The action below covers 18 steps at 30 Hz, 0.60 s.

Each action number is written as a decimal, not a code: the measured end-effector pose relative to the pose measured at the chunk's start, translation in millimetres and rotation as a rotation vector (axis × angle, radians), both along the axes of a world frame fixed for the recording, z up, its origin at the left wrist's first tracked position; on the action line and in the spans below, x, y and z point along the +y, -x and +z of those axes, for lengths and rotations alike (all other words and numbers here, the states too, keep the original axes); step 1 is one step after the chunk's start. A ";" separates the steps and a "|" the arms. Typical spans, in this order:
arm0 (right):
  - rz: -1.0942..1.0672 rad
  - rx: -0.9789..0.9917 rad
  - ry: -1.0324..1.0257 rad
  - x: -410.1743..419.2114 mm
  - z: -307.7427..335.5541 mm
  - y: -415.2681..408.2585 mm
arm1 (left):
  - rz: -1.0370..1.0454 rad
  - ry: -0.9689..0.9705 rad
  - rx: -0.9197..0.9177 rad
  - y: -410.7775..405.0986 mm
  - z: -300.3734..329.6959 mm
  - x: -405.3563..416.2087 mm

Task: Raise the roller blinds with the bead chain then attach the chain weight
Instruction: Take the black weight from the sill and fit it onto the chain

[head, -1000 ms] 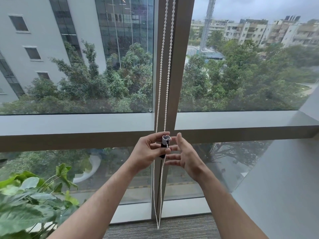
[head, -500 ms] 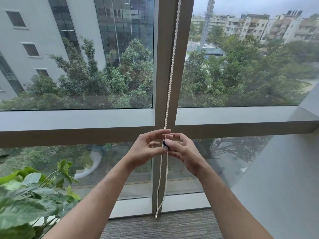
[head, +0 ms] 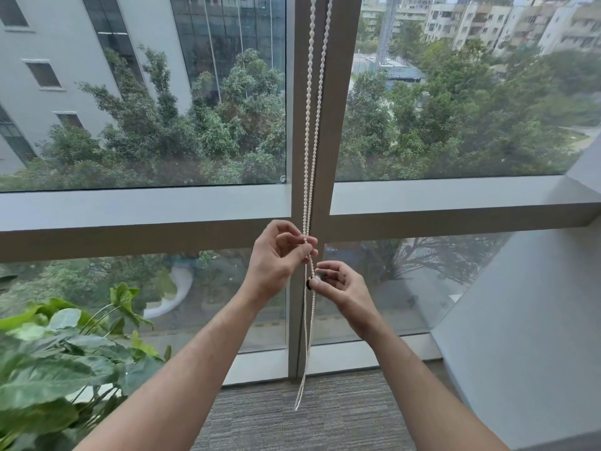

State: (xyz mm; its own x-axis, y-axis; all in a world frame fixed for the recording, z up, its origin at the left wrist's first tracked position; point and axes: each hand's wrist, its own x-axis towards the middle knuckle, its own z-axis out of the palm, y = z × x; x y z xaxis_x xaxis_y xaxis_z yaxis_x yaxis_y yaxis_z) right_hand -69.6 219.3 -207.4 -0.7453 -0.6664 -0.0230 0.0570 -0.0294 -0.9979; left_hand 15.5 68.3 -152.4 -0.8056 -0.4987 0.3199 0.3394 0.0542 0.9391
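A white bead chain (head: 313, 131) hangs in two strands down the brown window mullion (head: 338, 125), its loop ending just above the carpet. My left hand (head: 279, 258) pinches the chain between thumb and fingers at the level of the window's crossbar. Just below and to the right, my right hand (head: 341, 288) holds the small dark chain weight (head: 311, 283) against the chain; only its end shows between my fingertips. The blind itself is out of view above.
A large-leafed green plant (head: 55, 362) fills the lower left. A grey wall (head: 527, 336) angles in at the right. Grey carpet (head: 312, 418) lies below the window frame.
My hands have separated: the left stays on the chain higher up, the right has dropped lower with the weight. The two chain strands, bunched together a moment ago, hang apart again.
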 end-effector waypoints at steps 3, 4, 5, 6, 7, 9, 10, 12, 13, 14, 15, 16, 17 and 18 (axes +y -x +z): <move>-0.012 -0.020 -0.004 1.9 -14.9 -6.2 | 0.034 0.015 -0.024 -2.5 -8.6 3.2; -0.015 -0.030 -0.006 2.5 -20.0 -8.2 | 0.030 0.053 -0.044 -3.9 -12.4 4.7; -0.016 -0.040 -0.009 3.1 -25.1 -10.3 | 0.021 0.097 -0.069 -5.4 -16.5 6.6; -0.014 -0.050 -0.013 3.8 -29.9 -12.8 | 0.010 0.135 -0.097 -7.5 -20.4 8.5; -0.011 -0.061 -0.016 4.8 -34.3 -15.7 | -0.002 0.160 -0.121 -10.0 -24.5 10.4; -0.011 -0.076 -0.015 7.1 -43.3 -21.3 | -0.015 0.169 -0.154 -15.1 -34.2 12.5; -0.012 -0.080 -0.018 8.2 -48.3 -23.9 | -0.018 0.161 -0.166 -18.0 -39.4 12.8; -0.010 -0.090 -0.037 10.0 -59.1 -29.1 | -0.024 0.155 -0.189 -24.1 -50.0 12.9; -0.006 -0.097 -0.051 10.9 -64.9 -31.5 | -0.026 0.162 -0.204 -27.0 -55.4 12.9; -0.003 -0.102 -0.067 11.8 -70.7 -34.0 | -0.027 0.170 -0.220 -29.7 -60.7 13.1; -0.003 -0.103 -0.083 12.8 -76.3 -36.8 | -0.027 0.175 -0.234 -32.5 -65.7 13.4; -0.004 -0.100 -0.101 13.7 -81.5 -39.5 | -0.026 0.175 -0.244 -35.5 -70.5 13.7; -0.003 -0.093 -0.117 14.4 -86.4 -42.3 | -0.024 0.172 -0.254 -38.2 -75.4 13.9; -0.002 -0.088 -0.131 15.0 -91.3 -45.3 | -0.022 0.169 -0.265 -40.7 -80.8 13.7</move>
